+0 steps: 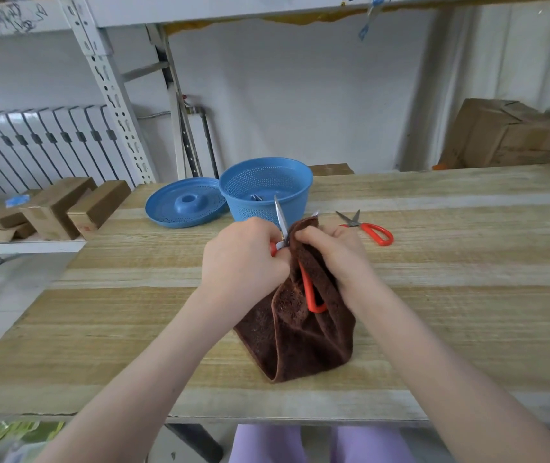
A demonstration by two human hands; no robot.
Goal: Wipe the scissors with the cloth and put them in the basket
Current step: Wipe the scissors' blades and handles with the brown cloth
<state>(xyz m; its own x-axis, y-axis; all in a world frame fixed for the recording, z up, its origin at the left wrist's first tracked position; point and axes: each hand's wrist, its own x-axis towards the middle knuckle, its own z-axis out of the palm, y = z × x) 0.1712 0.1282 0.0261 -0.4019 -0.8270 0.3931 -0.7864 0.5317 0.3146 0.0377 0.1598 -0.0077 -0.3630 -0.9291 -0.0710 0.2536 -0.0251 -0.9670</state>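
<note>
Two hands meet over the desk (433, 312) in the head view. Our left hand (243, 259) grips the red-handled scissors (280, 217) near the pivot, fingers curled tight around them. Our right hand (337, 252) pinches the brown cloth (300, 342) over one blade, whose tip pokes out above. The scissors stand nearly upright and splayed. Their long axis runs from the red loop hanging toward us up to the bare blade, which points away at the blue basket (300, 195) just beyond. We judge the left hand nearer the basket, which lies straight ahead of its fingers. A second pair of scissors (372, 230) lies on the desk to the right.
</note>
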